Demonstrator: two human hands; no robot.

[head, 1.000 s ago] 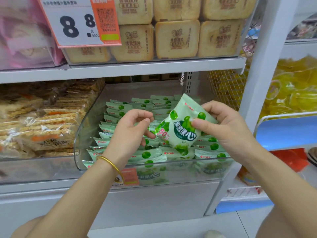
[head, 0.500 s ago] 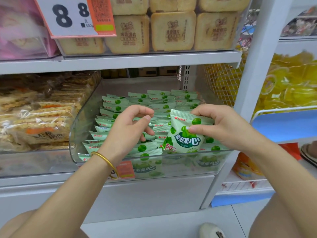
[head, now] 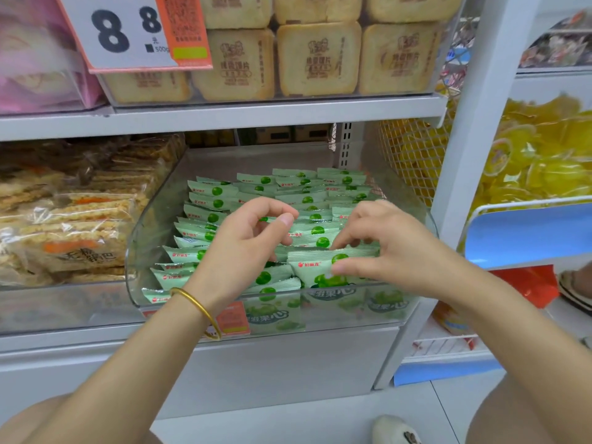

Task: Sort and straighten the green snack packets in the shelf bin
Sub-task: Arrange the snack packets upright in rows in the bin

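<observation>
A clear plastic shelf bin point(head: 339, 315) holds several pale green snack packets point(head: 288, 193) standing in rows. My right hand point(head: 384, 248) pinches one green packet point(head: 312, 267) at the front right of the bin, thumb on its face and fingers behind its top edge. The packet stands upright, sunk behind the front wall. My left hand point(head: 243, 245), with a gold bangle on the wrist, hovers over the middle rows with its fingers loosely curled. Whether it touches a packet is hidden.
A bin of rice crackers point(head: 73, 225) stands at the left. Biscuit packs point(head: 317, 59) and a price card point(head: 134, 30) fill the shelf above. A white upright post point(head: 461, 161) borders the bin at the right, with yellow sweets point(head: 544, 149) beyond it.
My right hand has lowered the green packet from above the bin into the front row. My left hand stayed over the middle rows.
</observation>
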